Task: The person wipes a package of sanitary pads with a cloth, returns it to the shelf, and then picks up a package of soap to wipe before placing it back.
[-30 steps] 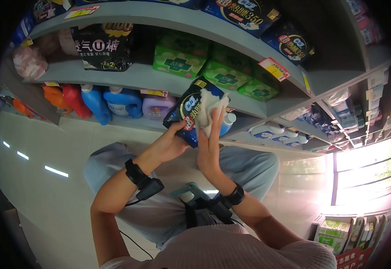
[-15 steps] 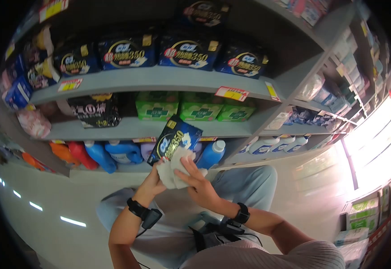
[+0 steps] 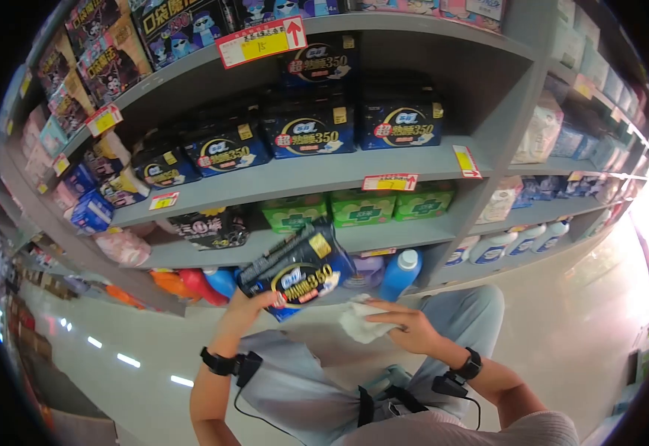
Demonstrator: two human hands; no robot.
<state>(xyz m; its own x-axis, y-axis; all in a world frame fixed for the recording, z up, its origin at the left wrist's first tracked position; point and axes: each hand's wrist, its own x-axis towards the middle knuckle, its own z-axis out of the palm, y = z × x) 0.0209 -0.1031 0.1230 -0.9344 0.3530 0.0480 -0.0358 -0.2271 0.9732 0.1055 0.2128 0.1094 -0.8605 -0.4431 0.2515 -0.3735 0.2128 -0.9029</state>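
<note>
My left hand [image 3: 246, 305] grips a dark blue pack [image 3: 296, 269] with "350" printed on it, held up in front of the shelves. My right hand [image 3: 407, 326] is lower and to the right, closed on a crumpled white cloth [image 3: 359, 322] that is off the pack. Matching dark blue packs [image 3: 313, 132] stand in a row on the grey shelf [image 3: 294, 172] above. Both wrists wear black bands with cables.
Green packs [image 3: 354, 208] fill the shelf below, and detergent bottles [image 3: 402, 273] in blue, red and orange line the bottom shelf. Price tags [image 3: 390, 181] hang on the shelf edges. More shelving runs off to the right. The pale glossy floor [image 3: 562, 327] lies beside my knees.
The view has tilted up toward the higher shelves. My right hand with the cloth has come off the pack and dropped to the right. The left hand has turned the pack flatter.
</note>
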